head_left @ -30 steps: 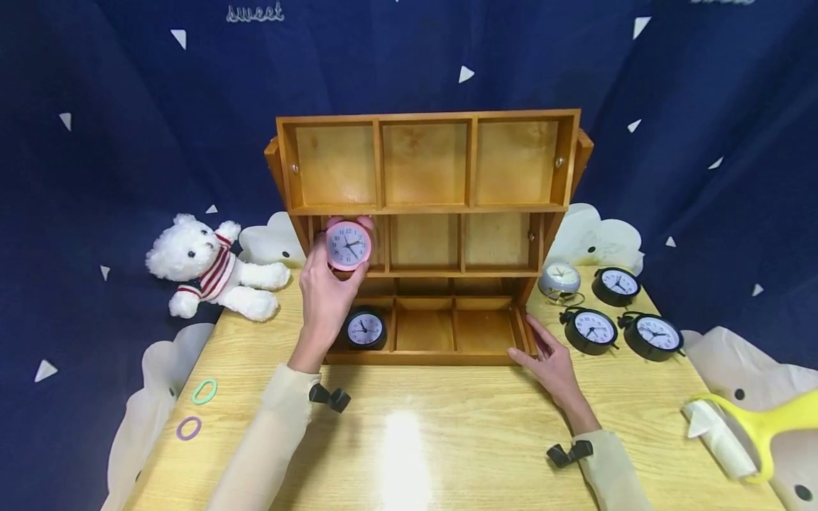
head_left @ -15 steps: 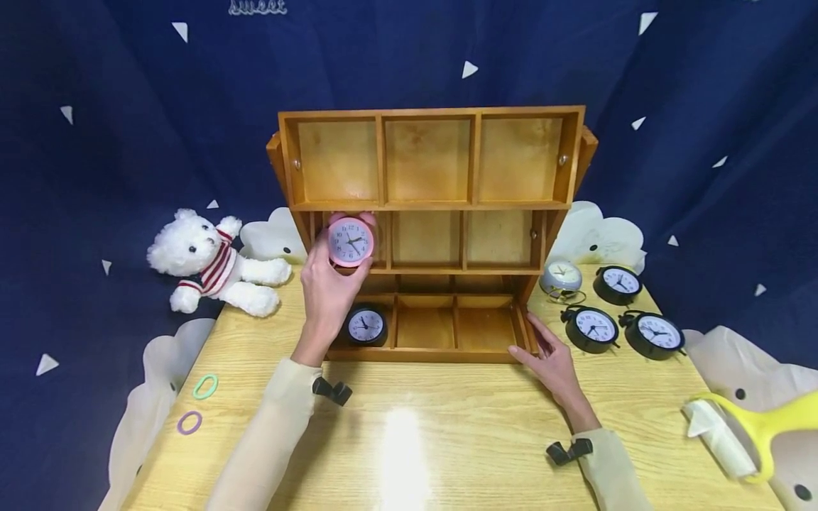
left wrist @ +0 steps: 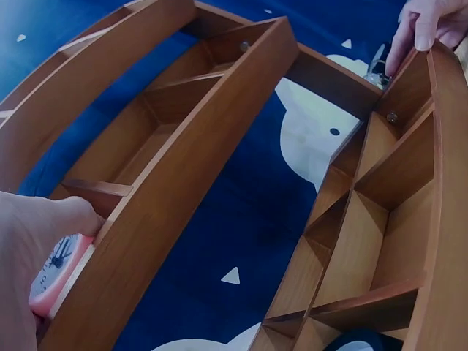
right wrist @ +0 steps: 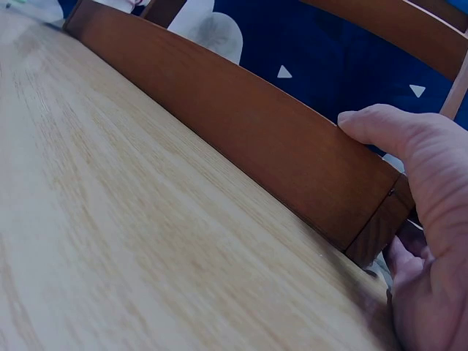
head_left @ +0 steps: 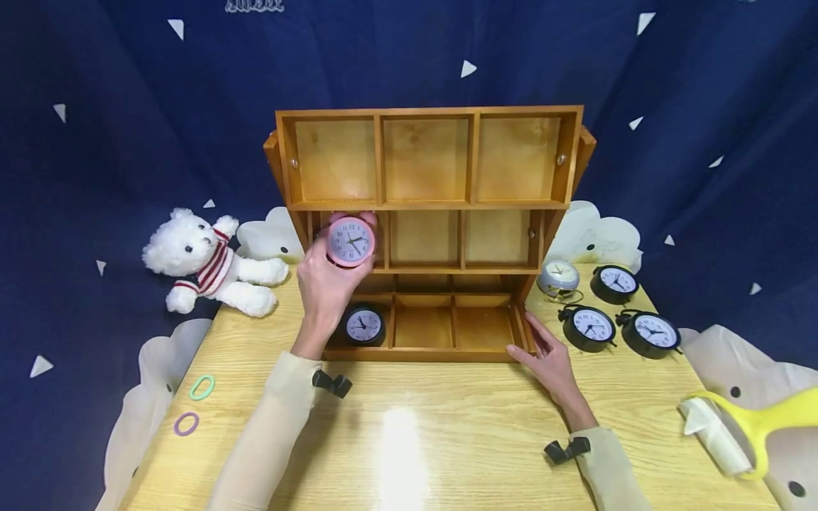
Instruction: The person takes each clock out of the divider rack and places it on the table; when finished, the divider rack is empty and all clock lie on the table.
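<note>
My left hand [head_left: 329,287] grips a pink twin-bell alarm clock [head_left: 351,241] at the left compartment of the middle tier of a three-tier wooden shelf [head_left: 418,356]. In the left wrist view, the thumb lies along the pink clock [left wrist: 53,272], right at the tier's front board; most of the clock is hidden there. My right hand [head_left: 551,365] holds the bottom tier's front right corner, its thumb on the front board's top edge and fingers around the side. Below the pink clock, a black alarm clock [head_left: 364,326] sits in the bottom left compartment.
On the table right of the shelf stand several clocks, including a grey one [head_left: 559,275] and a black one [head_left: 589,326]. A yellow-handled lint roller [head_left: 760,429] lies front right. At left are a white teddy bear [head_left: 204,262] and green [head_left: 202,388] and purple [head_left: 187,424] rings.
The left hand and the pink clock have shifted very slightly to the right within the middle left compartment. The right hand keeps its place on the shelf corner.
</note>
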Available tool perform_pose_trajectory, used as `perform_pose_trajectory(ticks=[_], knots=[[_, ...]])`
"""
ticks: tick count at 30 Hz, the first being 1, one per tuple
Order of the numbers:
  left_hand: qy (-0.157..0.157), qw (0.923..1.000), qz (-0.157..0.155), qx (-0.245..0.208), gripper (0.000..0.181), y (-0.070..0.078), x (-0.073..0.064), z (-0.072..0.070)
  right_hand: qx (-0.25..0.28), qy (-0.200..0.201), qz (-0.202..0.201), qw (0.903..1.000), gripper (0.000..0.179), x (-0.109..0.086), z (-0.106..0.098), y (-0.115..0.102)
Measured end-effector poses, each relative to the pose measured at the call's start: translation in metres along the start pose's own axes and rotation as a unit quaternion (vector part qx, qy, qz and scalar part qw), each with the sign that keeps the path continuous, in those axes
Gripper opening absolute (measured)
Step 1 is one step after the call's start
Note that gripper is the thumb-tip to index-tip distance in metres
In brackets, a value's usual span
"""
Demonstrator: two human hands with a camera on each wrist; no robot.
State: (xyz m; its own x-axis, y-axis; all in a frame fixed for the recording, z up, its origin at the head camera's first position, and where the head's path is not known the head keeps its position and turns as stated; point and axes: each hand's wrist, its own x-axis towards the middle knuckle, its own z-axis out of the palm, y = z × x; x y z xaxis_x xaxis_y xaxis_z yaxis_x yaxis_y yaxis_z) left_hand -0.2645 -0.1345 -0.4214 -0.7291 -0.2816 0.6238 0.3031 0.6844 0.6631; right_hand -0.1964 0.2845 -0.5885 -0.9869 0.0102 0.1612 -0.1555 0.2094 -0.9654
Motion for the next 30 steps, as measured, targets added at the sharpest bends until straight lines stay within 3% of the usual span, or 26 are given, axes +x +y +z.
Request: perform_pose_trajectory(ticks=[16,30], knots=[[0.007,0.9998,0.013,-0.016,0.076,0.009,0.002,-0.011,0.002,-0.002,-0.004,1.0,0.079,0.0,0.002,-0.002],[0.008,0.9973,0.019,-0.071,0.073,0.016,-0.005,-0.028,-0.001,-0.001,0.003,1.0,0.079,0.0,0.0,-0.002]])
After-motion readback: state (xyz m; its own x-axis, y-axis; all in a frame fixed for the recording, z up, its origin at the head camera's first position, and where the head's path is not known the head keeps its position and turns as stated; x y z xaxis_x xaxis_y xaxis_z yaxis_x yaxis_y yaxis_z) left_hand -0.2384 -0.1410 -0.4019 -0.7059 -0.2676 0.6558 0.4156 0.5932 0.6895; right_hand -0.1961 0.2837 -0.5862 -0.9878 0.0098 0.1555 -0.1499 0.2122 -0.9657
